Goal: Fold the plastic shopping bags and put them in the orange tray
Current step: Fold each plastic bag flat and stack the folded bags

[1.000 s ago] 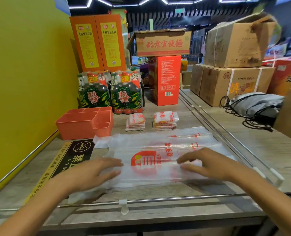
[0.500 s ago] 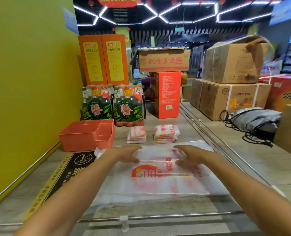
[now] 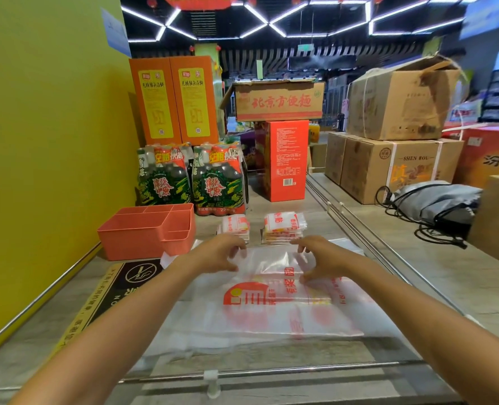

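Note:
A clear plastic shopping bag (image 3: 271, 311) with a red logo lies flat on the shelf in front of me. My left hand (image 3: 213, 255) pinches its far edge on the left side. My right hand (image 3: 319, 258) pinches the same far edge on the right, and the plastic is lifted slightly between my two hands. The orange tray (image 3: 137, 238), divided into compartments, stands at the left beside the yellow wall. Two small stacks of folded bags (image 3: 233, 226) (image 3: 283, 226) sit just beyond my hands.
Two packs of green bottles (image 3: 192, 176) stand behind the tray, with tall orange boxes (image 3: 173, 100) and a red carton (image 3: 286, 159) behind them. A metal rail (image 3: 271, 371) runs along the shelf's front edge. Cardboard boxes (image 3: 394, 168) and a grey bag with cables (image 3: 438, 203) lie to the right.
Both hands moved from the bag's near middle to its far edge and took hold of it. The far edge is now raised off the shelf.

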The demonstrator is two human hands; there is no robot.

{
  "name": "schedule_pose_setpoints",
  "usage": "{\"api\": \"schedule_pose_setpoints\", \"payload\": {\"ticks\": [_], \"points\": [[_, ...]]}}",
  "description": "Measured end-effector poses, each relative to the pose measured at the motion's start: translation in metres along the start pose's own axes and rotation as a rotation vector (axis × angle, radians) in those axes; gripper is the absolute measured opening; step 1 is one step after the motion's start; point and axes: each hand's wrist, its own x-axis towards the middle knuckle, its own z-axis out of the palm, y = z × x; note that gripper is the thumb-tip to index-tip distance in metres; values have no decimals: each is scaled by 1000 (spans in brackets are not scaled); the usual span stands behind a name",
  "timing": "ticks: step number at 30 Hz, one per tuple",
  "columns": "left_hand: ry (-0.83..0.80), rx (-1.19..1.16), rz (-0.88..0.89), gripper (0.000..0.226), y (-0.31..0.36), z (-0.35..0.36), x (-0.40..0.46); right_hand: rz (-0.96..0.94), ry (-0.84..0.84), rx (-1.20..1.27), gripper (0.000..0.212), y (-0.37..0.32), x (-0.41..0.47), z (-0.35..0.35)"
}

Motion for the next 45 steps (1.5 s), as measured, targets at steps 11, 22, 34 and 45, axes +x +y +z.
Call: {"api": "schedule_pose_setpoints", "payload": {"ticks": [11, 22, 34, 45], "points": [[64, 304, 86, 18, -6, -28, -58, -194, 260, -202, 21, -4, -34, -17], [-302, 334, -174, 38, -35, -17, -134, -190, -157, -87, 49, 2, -88, 9], [-416, 34, 16, 91, 72, 45, -102, -180, -339, -63, 79, -88, -94, 43], [-427, 2, -6, 90, 65, 50, -105, 175, -390, -124, 149, 4, -142, 13]]}}
